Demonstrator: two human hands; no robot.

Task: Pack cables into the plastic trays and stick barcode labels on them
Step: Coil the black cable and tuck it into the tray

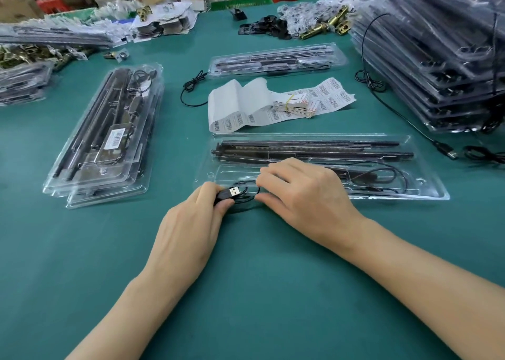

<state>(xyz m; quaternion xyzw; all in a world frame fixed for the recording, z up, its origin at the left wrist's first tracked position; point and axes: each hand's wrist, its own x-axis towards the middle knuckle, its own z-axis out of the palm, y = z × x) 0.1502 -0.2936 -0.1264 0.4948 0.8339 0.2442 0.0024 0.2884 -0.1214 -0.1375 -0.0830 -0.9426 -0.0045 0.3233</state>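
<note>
A clear plastic tray (426,193) lies crosswise in front of me with long black bars in its upper slots. My left hand (188,231) grips the black USB plug (229,193) of a thin black cable at the tray's near left corner. My right hand (303,193) rests curled over the tray's lower compartment, its thumb and fingers pinching the coiled cable loop (252,198). More of the cable (388,176) lies in the tray's right part. A strip of barcode labels (276,105) lies behind the tray.
A stack of packed trays (109,138) with a label on top lies at the left. Another tray (276,60) lies behind the labels beside a loose cable (191,89). A tall tray stack (437,53) and loose USB cables (448,152) stand at the right. Green mat (246,291) near me.
</note>
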